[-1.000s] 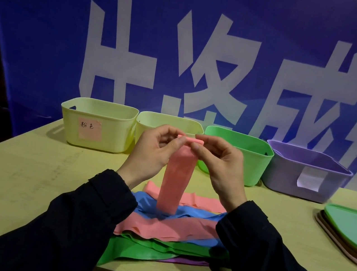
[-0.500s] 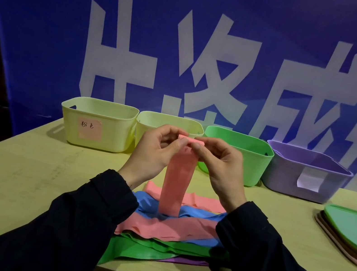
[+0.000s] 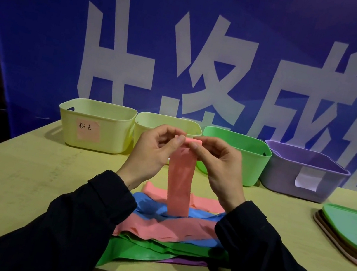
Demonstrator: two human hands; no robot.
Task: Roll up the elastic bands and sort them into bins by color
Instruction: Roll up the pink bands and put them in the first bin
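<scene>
My left hand (image 3: 152, 154) and right hand (image 3: 217, 166) meet mid-frame, pinching the top of a band (image 3: 181, 181) that hangs between them down onto a heap of bands (image 3: 167, 231) at lower centre on the table (image 3: 10, 177). Behind my hands four bins (image 3: 95, 130) stand in a row across the middle, before a banner (image 3: 50, 17). At the right edge lies a stack of lids (image 3: 354, 231).

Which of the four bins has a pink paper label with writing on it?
The leftmost yellow bin. Its front carries a pink handwritten note; the purple bin has a white label, and the other two show none.
</scene>
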